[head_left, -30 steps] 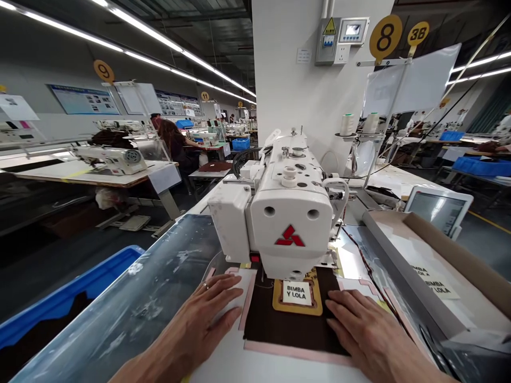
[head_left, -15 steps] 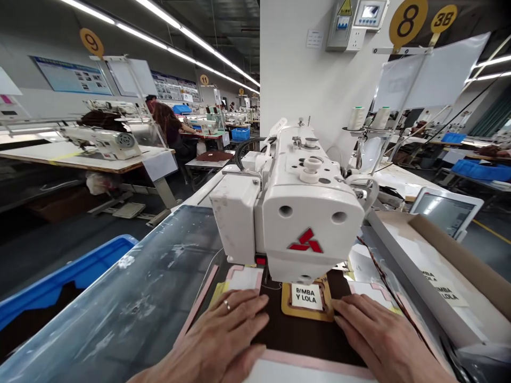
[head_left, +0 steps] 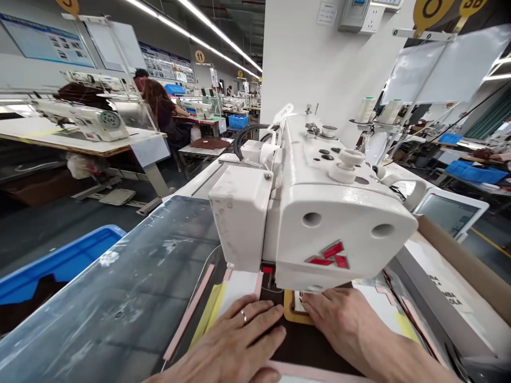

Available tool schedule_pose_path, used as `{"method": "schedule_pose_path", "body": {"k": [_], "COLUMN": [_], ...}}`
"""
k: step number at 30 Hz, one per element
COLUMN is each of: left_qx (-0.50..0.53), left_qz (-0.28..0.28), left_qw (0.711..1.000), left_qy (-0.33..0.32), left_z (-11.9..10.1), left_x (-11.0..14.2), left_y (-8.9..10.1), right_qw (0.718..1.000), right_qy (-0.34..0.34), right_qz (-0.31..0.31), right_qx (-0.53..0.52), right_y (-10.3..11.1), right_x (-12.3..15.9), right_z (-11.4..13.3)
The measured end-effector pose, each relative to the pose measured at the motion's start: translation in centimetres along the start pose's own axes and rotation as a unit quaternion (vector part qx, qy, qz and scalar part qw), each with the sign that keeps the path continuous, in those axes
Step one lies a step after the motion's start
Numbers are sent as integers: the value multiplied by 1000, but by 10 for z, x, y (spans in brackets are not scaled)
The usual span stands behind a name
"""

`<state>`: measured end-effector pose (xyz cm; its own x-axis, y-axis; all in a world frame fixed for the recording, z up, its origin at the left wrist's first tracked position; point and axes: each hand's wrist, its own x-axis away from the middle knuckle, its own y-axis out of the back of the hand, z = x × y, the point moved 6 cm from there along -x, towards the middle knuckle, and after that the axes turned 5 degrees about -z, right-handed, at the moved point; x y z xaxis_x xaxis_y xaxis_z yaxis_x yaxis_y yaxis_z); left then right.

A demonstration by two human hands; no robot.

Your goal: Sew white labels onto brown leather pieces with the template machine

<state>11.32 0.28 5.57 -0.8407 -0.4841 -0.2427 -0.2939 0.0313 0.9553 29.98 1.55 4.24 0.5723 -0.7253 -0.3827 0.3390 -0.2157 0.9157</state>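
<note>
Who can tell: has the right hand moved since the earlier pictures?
Yes: the right hand moved left relative to the red logo, partly covering the white label.

dark brown fabric; yellow frame; white machine, red emblem

You're in a sewing workshop: sewing machine before you, second machine leftward, thread cones, numbered sign.

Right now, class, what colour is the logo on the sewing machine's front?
The logo is red, shown in the head view.
</note>
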Motion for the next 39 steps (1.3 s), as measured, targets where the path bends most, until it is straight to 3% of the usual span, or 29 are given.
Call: {"method": "schedule_pose_path", "body": {"k": [7,14,22,30,39], "left_qx": [-23,-15,37,21,84], "left_qz": [-22,-53,-53,-121,-154], "left_qw": [999,997,995,992,983], "left_qy": [18,56,76,27,49], "left_z": [1,13,20,10,15], "left_x": [0,1,-3,-8,-3], "left_y": [4,-9,-22,-6,-20], "right_qw": [998,993,991,989,990], "right_qy": [-43,-53,-113,-102,-93], "right_qz": [-30,-51,-73,-105,-100], "right_qx": [26,90,-3,6,20], "right_y": [34,34,24,26,24], "right_x": [45,91,93,93,92], "right_z": [-5,-11,-20,-17,-18]}}
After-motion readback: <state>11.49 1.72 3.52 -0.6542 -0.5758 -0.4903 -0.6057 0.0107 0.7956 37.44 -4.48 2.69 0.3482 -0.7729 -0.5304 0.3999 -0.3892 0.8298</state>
